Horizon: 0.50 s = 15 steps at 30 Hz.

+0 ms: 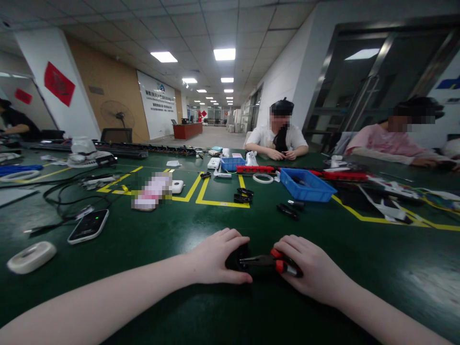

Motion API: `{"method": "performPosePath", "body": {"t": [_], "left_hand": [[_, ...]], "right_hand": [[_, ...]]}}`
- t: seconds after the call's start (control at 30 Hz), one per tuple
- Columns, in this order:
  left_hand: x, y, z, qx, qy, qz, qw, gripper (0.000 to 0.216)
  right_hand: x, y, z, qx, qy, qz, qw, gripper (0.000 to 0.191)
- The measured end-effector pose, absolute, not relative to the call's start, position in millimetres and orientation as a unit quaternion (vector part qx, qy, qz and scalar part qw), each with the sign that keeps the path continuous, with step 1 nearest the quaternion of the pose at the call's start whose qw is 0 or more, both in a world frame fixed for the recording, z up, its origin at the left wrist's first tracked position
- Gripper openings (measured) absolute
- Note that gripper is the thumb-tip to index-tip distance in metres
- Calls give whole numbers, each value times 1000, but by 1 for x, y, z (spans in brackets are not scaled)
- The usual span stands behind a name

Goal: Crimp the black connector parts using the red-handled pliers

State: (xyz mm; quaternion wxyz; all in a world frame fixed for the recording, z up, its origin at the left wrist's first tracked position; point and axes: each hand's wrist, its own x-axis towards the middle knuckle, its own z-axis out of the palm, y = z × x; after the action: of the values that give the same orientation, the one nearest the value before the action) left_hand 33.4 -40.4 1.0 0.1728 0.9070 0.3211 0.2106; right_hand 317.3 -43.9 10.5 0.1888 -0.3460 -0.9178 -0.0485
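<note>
My left hand (224,258) is closed around a small black part (236,258), gripping it between thumb and fingers just above the green table. What kind of part it is I cannot make out. My right hand (309,266) is wrapped round the red and black handles of needle-nose pliers (264,260). The plier jaws point left, and their tips meet the right side of the black part. Whether the jaws are closed on it I cannot tell. Beyond my hands lie several loose black parts, among them one dark piece (287,211) on the table.
A blue bin (305,187) stands beyond my right hand, with a smaller blue bin (233,164) farther back. To the left lie a phone-like device (88,226), a white oval object (31,257) and black cables (48,194). A person (278,134) sits across the green table (172,306).
</note>
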Motion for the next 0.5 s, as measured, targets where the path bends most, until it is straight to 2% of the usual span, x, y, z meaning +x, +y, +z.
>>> {"method": "performPosePath", "body": {"t": [0.3,0.5], "left_hand": [[34,-40,-1,898,334,227,173,86],[35,-42,4,895,356,215,161,76]], "right_hand": [[320,-41,6,-357,-915,-41,185,30],[322,-40,1,-360,-912,-23,194,31]]}}
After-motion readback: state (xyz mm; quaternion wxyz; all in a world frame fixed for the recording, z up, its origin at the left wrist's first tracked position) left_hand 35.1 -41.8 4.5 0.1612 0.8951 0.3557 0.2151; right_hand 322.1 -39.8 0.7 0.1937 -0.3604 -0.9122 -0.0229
